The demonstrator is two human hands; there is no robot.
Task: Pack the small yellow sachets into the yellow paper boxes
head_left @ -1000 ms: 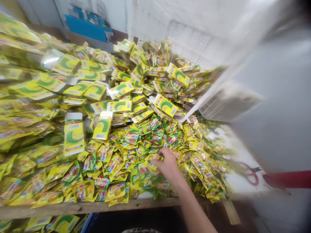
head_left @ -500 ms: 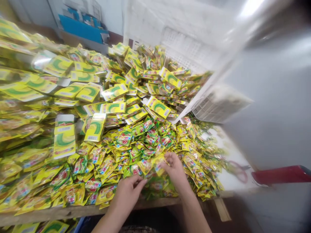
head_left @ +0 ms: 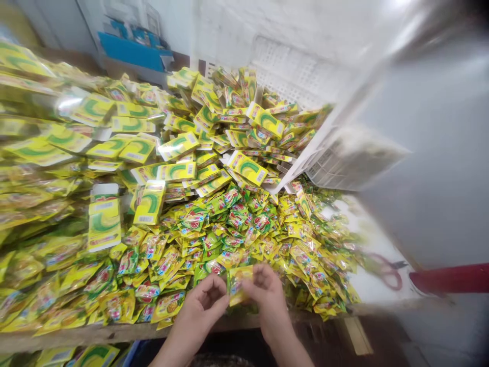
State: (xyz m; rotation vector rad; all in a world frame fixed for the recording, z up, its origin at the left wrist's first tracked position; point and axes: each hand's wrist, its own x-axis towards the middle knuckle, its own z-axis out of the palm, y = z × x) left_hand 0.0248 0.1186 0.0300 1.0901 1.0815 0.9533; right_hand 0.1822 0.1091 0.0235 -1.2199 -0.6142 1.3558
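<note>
My right hand (head_left: 267, 298) pinches a small yellow sachet (head_left: 237, 283) just above the near edge of the table. My left hand (head_left: 200, 306) is right beside it, fingers curled toward the sachet's left edge; whether they touch it I cannot tell. Both hands hover over a wide heap of small yellow-green sachets (head_left: 237, 234) that covers the front of the wooden table (head_left: 114, 331).
Flat yellow cartons with green arcs (head_left: 171, 148) are piled behind and left of the sachets. A tilted white plastic crate (head_left: 336, 158) spills more cartons at the back right. Pink-handled scissors (head_left: 387, 272) lie on the white surface at right, near a red object (head_left: 451, 278).
My right hand drew back from the heap toward me with one sachet. My left hand came into view from below and closed in beside it.
</note>
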